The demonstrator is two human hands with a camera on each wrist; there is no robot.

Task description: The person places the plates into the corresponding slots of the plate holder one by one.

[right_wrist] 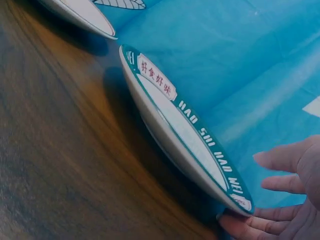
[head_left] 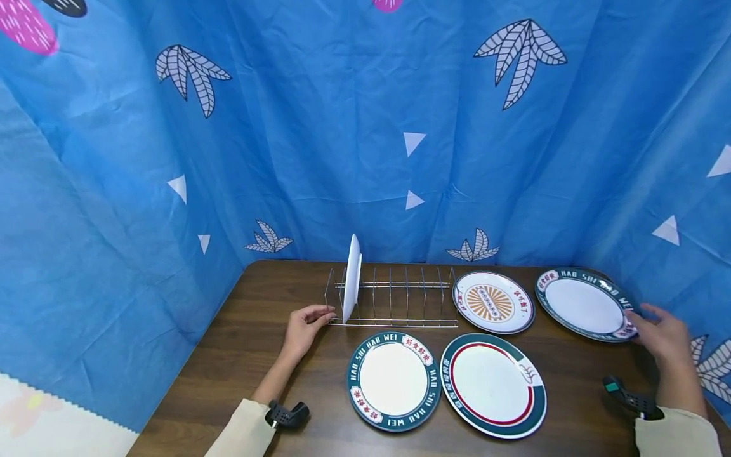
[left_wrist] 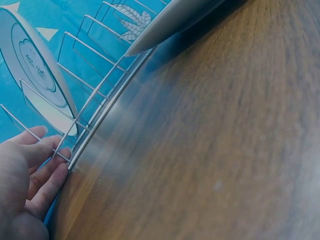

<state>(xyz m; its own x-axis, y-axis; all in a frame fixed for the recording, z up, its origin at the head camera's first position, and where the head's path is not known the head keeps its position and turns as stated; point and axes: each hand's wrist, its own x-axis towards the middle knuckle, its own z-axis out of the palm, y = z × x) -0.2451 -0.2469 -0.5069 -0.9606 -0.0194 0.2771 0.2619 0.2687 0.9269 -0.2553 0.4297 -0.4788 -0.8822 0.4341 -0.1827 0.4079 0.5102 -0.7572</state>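
A wire dish rack [head_left: 407, 324] stands at the back of the table with one white plate [head_left: 352, 279] upright in its left part; the left wrist view shows a floral print on that plate's face. My left hand [head_left: 306, 329] pinches the rack's left end wire between thumb and fingers [left_wrist: 47, 182]. At the far right my right hand [head_left: 665, 336] touches the rim of a green-rimmed oval plate [head_left: 585, 304] that lies face up. In the right wrist view the lower fingers meet the rim's edge, while the upper fingers [right_wrist: 282, 184] stay spread apart from it.
Right of the rack lies a plate with an orange sunburst [head_left: 490, 303]. In front are a round green-rimmed plate [head_left: 394, 382] and a larger plate with a red ring [head_left: 492, 386], side by side. A blue curtain [head_left: 365, 158] hangs behind the wooden table [head_left: 245, 355].
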